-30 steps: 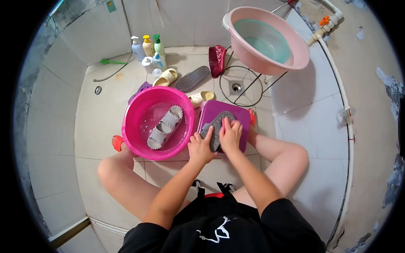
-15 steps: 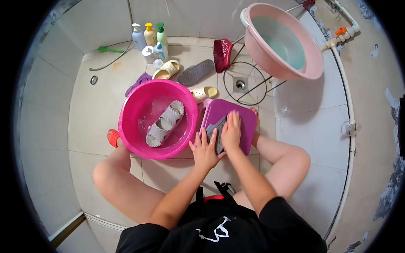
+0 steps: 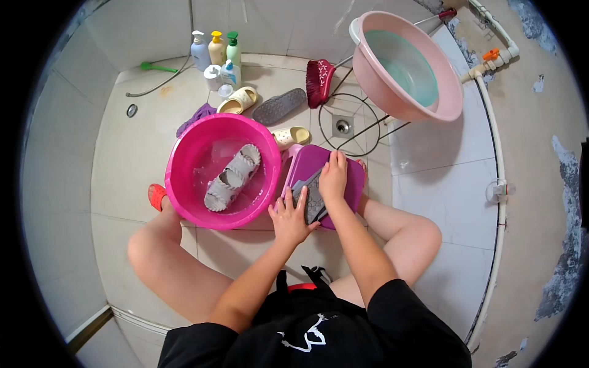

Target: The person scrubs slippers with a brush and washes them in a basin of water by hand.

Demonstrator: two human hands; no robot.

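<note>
One gray slipper [image 3: 315, 200] atop a purple stool [image 3: 353, 185]: left hand [image 3: 291, 219] along its edge, fingers spread wide; right hand [image 3: 332, 180] near its far end, fingers bunched, hold impossible to tell.

Pale tiled floor [image 3: 132, 159] beneath tiled wall [image 3: 67, 147] and patchy, peeling wall [image 3: 531, 202].

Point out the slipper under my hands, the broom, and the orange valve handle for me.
Slipper [image 3: 314, 199]: head view, on its patterned gray surface facing up.
Broom [image 3: 318, 84]: head view, on its dark red bristles.
Orange valve handle [image 3: 491, 54]: head view, around its middle.
</note>
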